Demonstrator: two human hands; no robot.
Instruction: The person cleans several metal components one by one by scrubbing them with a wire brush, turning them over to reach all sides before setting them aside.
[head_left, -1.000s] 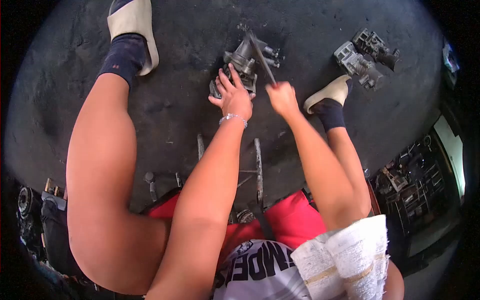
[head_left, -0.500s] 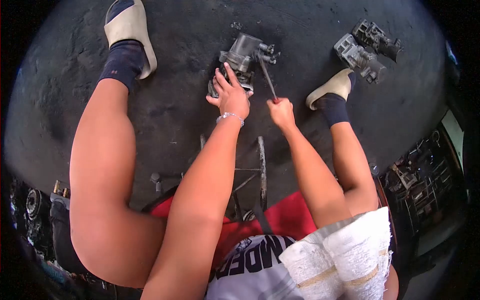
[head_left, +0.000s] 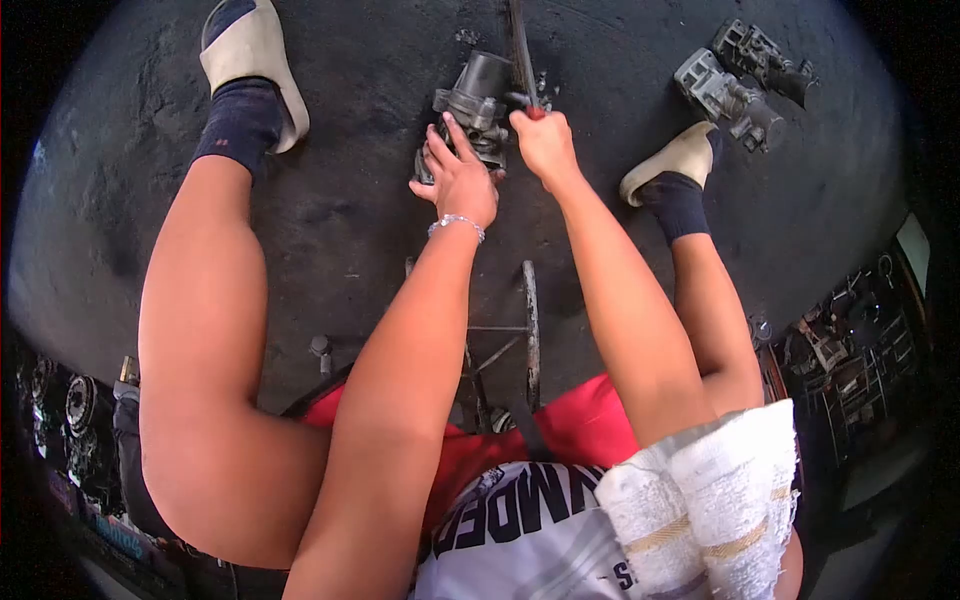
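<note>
A grey cast-metal machine part (head_left: 480,85) with a round cylinder end lies on the dark floor. My left hand (head_left: 464,188) grips its near end, fingers spread across it and the thumb out along the left side. My right hand (head_left: 547,145) is closed around the red handle of a long, narrow grey tool (head_left: 520,50). The tool points away from me, raised close beside the part's right side, and its far tip runs out of the top of the view. Small fittings on the part's right are partly hidden behind the tool and hand.
Two similar metal parts (head_left: 735,95) lie at the upper right, beyond my right sandal (head_left: 672,165). My left sandal (head_left: 240,50) is at the upper left. A metal frame (head_left: 531,330) stands between my legs. Assorted metal parts (head_left: 830,345) crowd the right edge.
My right hand has moved forward and slightly left, swinging the tool up so it points away past the part. My left hand stays on the part.
</note>
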